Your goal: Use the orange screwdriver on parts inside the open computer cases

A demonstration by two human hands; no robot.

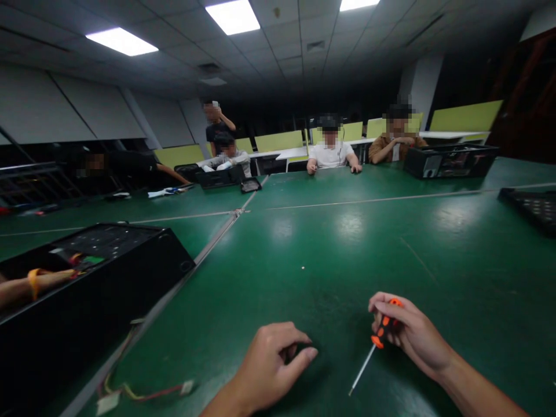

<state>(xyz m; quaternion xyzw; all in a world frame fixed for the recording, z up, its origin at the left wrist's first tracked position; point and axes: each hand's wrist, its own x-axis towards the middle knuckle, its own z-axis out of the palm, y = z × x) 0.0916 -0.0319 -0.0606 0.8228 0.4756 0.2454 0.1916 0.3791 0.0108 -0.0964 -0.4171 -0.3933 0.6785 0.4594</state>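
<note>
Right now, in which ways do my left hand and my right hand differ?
Your right hand holds an orange-and-black screwdriver; your left hand holds nothing visible. The left hand's thumb and forefinger stand apart; the right hand's thumb lies across the handle. Both are bare, over the green table.

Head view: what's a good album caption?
At a green table, the right hand holds an orange-and-black screwdriver, the left hand curls nearby, and wires lie beside a black case.

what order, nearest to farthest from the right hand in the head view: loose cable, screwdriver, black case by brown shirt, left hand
1. Screwdriver: held in right hand
2. Left hand: to its left
3. Loose cable: lower left, past the left hand
4. Black case: across the table, upper right
</note>
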